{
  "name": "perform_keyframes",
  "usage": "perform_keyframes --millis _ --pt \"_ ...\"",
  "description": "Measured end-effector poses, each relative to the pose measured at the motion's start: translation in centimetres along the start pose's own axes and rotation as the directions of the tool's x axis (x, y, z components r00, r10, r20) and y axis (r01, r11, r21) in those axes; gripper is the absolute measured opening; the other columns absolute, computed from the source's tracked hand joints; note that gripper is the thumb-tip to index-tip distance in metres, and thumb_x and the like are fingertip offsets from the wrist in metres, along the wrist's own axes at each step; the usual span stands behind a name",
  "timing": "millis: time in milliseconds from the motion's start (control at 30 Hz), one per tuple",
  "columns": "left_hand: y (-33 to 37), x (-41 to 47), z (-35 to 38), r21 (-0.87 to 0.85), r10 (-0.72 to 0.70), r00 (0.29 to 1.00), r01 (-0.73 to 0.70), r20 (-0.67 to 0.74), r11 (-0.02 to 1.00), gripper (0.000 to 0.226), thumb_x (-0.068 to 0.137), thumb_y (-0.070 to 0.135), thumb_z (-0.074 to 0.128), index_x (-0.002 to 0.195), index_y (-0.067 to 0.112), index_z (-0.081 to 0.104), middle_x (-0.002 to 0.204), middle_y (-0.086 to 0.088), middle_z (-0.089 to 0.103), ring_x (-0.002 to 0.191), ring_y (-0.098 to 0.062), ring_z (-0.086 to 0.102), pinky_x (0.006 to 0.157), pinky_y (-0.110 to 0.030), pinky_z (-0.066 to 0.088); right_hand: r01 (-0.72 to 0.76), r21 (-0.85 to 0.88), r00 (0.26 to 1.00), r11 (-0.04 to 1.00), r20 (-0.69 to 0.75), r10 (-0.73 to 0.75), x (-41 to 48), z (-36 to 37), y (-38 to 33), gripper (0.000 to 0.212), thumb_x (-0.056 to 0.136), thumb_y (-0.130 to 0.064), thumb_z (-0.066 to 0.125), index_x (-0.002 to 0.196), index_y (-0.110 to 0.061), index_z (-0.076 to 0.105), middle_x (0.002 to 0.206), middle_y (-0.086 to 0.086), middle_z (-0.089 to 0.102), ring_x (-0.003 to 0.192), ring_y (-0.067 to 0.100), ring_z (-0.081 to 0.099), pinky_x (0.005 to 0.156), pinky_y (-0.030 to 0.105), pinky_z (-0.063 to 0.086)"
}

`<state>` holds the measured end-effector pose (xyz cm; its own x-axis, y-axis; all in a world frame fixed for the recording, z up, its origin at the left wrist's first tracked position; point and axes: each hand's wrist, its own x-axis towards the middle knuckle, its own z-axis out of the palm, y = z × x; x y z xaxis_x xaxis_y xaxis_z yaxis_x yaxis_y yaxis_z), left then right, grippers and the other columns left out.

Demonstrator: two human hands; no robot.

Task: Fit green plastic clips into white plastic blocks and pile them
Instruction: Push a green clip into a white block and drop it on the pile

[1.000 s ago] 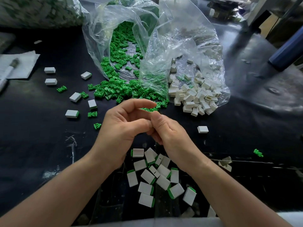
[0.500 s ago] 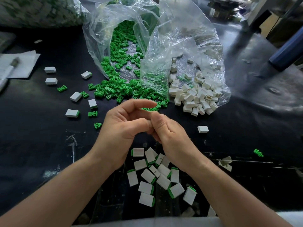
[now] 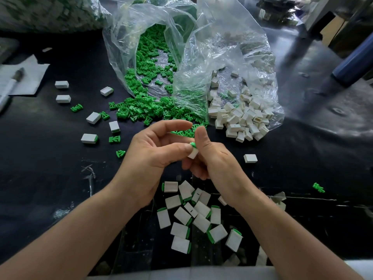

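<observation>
Left hand (image 3: 150,158) pinches block (image 3: 193,152) steady; right hand (image 3: 215,160) grips same block, thumb bearing on clip (image 3: 193,144) to seat it above pile (image 3: 193,215).

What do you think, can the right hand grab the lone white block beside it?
Probably yes, once it lets go: the right hand and left hand hold a clipped block now, but the lone white block lies uncovered close beside it.
</observation>
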<state>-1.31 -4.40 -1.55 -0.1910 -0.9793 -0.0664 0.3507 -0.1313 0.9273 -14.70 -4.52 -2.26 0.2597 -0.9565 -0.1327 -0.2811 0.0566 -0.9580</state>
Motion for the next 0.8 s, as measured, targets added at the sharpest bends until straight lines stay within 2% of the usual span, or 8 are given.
perform_keyframes --millis 133,267,367,433,533,600,700,800 --pt "0.0 0.0 0.0 0.032 -0.004 1.0 0.005 -0.03 0.999 0.04 0.059 0.012 0.068 0.097 0.009 0.062 0.067 -0.004 0.07 0.054 -0.017 0.062 0.055 -0.024 0.053 -0.035 -0.089 0.999 0.995 0.012 0.036 0.1 -0.8 -0.3 0.076 0.071 -0.079 0.015 0.053 -0.019 0.059 0.045 -0.008 0.049 0.046 0.003 0.044 0.05 0.012 0.035" --pt "0.1 0.0 0.0 0.127 0.006 0.999 0.0 -0.049 0.992 0.037 0.054 0.019 0.07 0.09 0.018 0.066 0.066 0.0 0.07 0.061 -0.01 0.065 0.061 -0.02 0.054 -0.056 -0.171 0.995 0.984 -0.095 0.04 0.5 -2.3 -0.6 0.059 0.074 -0.068 0.033 0.054 -0.018 0.059 0.044 -0.008 0.049 0.045 0.001 0.044 0.055 0.022 0.036" --pt "0.2 -0.4 0.2 0.189 -0.02 0.997 0.006 0.069 0.982 0.032 0.054 0.012 0.076 0.085 0.017 0.07 0.068 -0.004 0.071 0.061 -0.01 0.066 0.057 -0.017 0.051 -0.068 -0.357 0.985 0.932 -0.173 0.006 0.8 -3.7 -0.3 0.042 0.086 -0.05 0.05 0.062 -0.016 0.059 0.052 -0.008 0.052 0.051 0.005 0.045 0.057 0.028 0.038" --pt "0.2 -0.6 0.3 0.26 -0.081 0.978 0.028 0.194 0.965 0.033 0.056 0.004 0.082 0.085 0.016 0.071 0.071 -0.007 0.072 0.062 -0.011 0.067 0.057 -0.016 0.05 -0.084 -0.479 0.978 0.874 -0.207 -0.02 1.0 -4.5 -0.1 0.032 0.087 -0.043 0.055 0.065 -0.02 0.057 0.06 -0.008 0.054 0.056 0.005 0.046 0.057 0.025 0.037" --pt "0.1 -1.0 0.4 0.347 -0.172 0.932 0.054 0.32 0.936 0.03 0.061 0.014 0.076 0.09 0.021 0.069 0.076 -0.009 0.073 0.065 -0.011 0.067 0.059 -0.017 0.049 -0.122 -0.548 0.967 0.828 -0.253 -0.025 1.1 -5.7 0.1 0.019 0.083 -0.039 0.062 0.071 -0.026 0.059 0.067 -0.01 0.057 0.062 0.002 0.049 0.059 0.021 0.037" --pt "0.1 -0.9 0.5 0.366 -0.143 0.954 0.038 0.263 0.93 0.026 0.065 0.021 0.081 0.088 0.019 0.071 0.078 -0.011 0.072 0.069 -0.011 0.067 0.062 -0.016 0.05 -0.16 -0.568 0.962 0.807 -0.272 0.0 1.0 -6.7 0.2 0.013 0.079 -0.037 0.068 0.073 -0.028 0.06 0.07 -0.012 0.057 0.066 0.001 0.051 0.062 0.021 0.039" --pt "0.6 -0.6 0.4 0.302 -0.058 0.991 0.018 0.122 0.953 0.027 0.06 0.026 0.07 0.085 0.016 0.07 0.071 -0.008 0.072 0.065 -0.007 0.067 0.058 -0.015 0.05 -0.223 -0.563 0.956 0.796 -0.285 0.065 0.7 -8.1 0.3 0.016 0.071 -0.033 0.076 0.074 -0.031 0.06 0.075 -0.016 0.058 0.073 0.001 0.054 0.075 0.023 0.042" --pt "0.9 -0.4 0.2 0.231 -0.014 0.999 0.003 0.043 0.973 0.027 0.059 0.025 0.066 0.085 0.016 0.068 0.067 -0.005 0.071 0.064 -0.008 0.068 0.056 -0.017 0.05 -0.283 -0.568 0.949 0.773 -0.28 0.142 0.5 -9.2 0.3 0.024 0.066 -0.03 0.08 0.078 -0.032 0.06 0.08 -0.016 0.059 0.079 0.004 0.056 0.079 0.024 0.042"
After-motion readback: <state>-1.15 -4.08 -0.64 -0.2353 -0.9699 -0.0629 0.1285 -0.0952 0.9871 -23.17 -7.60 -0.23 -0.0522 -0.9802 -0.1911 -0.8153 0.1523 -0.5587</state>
